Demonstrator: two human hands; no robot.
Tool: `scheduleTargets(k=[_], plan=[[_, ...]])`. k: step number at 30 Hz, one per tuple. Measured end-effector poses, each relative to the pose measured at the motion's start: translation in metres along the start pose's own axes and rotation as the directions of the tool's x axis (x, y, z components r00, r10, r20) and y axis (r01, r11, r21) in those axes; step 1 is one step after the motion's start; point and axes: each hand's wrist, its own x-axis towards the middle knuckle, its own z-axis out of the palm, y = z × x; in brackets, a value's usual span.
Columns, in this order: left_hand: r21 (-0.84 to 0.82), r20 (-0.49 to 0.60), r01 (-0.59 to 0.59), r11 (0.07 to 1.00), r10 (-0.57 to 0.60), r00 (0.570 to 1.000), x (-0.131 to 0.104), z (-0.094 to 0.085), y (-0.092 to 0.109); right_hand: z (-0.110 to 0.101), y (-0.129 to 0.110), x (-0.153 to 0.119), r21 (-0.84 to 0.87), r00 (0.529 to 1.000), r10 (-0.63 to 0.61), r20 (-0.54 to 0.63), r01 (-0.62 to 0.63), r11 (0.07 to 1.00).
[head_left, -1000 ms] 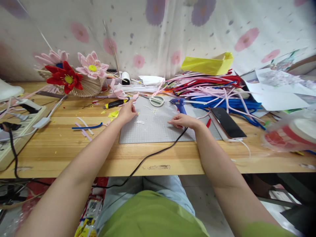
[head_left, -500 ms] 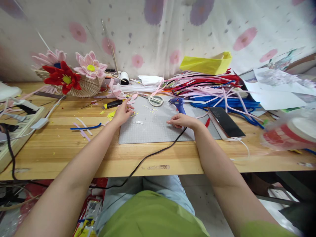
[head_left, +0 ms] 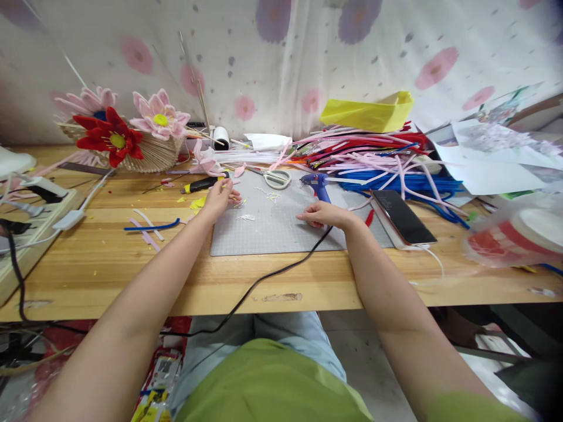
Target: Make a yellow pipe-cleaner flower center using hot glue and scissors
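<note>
My left hand (head_left: 223, 197) is over the left edge of the grey cutting mat (head_left: 264, 237), beside a yellow-and-black cutter (head_left: 200, 185). Its fingers are apart and nothing shows in them. My right hand (head_left: 317, 215) rests on the mat with curled fingers, just below a blue glue gun (head_left: 317, 184); whether it holds anything is hidden. Scissors (head_left: 278, 179) lie at the mat's back edge. Small white stamen-like pieces (head_left: 246, 218) lie between my hands, with yellow-tipped ones (head_left: 240, 203) beside my left fingers.
Red and pink fabric flowers (head_left: 116, 139) stand back left. Coloured pipe cleaners (head_left: 365, 146) are piled at the back. A phone (head_left: 402, 217) and a plastic-wrapped cup (head_left: 519, 234) sit to the right, a power strip (head_left: 48, 234) far left. A black cord (head_left: 264, 280) crosses the front.
My left hand has shifted very slightly and its fingers have moved a little. My right hand has stayed in place.
</note>
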Motion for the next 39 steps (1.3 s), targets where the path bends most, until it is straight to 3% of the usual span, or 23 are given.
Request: scheduleTargets(k=[3, 7, 11, 14, 18, 24, 29, 33, 36, 39], plan=[[-0.008, 0.018, 0.024, 1.000, -0.024, 1.000, 0.000, 0.000, 0.005, 0.000, 0.000, 0.000, 0.003, 1.000, 0.004, -0.002, -0.004, 1.000], [0.039, 0.088, -0.065, 0.997, 0.061, 0.994, -0.002, 0.000, 0.008, 0.000, 0.000, -0.001, -0.006, 1.000, 0.003, -0.007, -0.003, 1.000], [0.053, 0.162, -0.075, 0.996, 0.066, 0.985, -0.003, 0.001, 0.006, 0.001, 0.000, 0.000, 0.009, 1.000, 0.000, -0.006, 0.000, 1.000], [0.005, 0.108, -0.116, 0.993, 0.114, 0.988, -0.003, -0.001, 0.005, 0.001, 0.000, 0.000, 0.013, 1.000, 0.007, -0.009, -0.007, 1.000], [0.042, -0.075, -0.179, 0.983, 0.181, 0.981, -0.004, -0.009, 0.004, 0.001, -0.003, -0.004, 0.014, 1.000, 0.006, -0.017, -0.006, 1.000], [0.033, -0.344, -0.135, 0.990, 0.138, 0.929, -0.022, -0.027, -0.006, 0.003, -0.009, 0.000, 0.021, 0.999, -0.025, -0.024, 0.025, 0.999], [0.022, -0.371, -0.140, 0.990, 0.138, 0.918, -0.036, -0.036, -0.012, 0.022, -0.037, 0.024, -0.042, 0.988, -0.118, -0.095, 0.115, 0.993], [0.131, -0.324, -0.200, 0.971, 0.233, 0.917, -0.040, -0.041, -0.013, 0.043, -0.064, 0.048, -0.133, 0.935, -0.257, -0.243, 0.231, 0.964], [0.238, -0.307, -0.244, 0.940, 0.311, 0.900, -0.039, -0.050, -0.015, 0.056, -0.076, 0.070, -0.032, 0.911, -0.268, -0.312, 0.272, 0.962], [0.253, -0.315, -0.229, 0.940, 0.304, 0.899, -0.037, -0.060, -0.015, 0.064, -0.079, 0.090, 0.203, 0.917, -0.179, -0.357, 0.263, 0.943]])
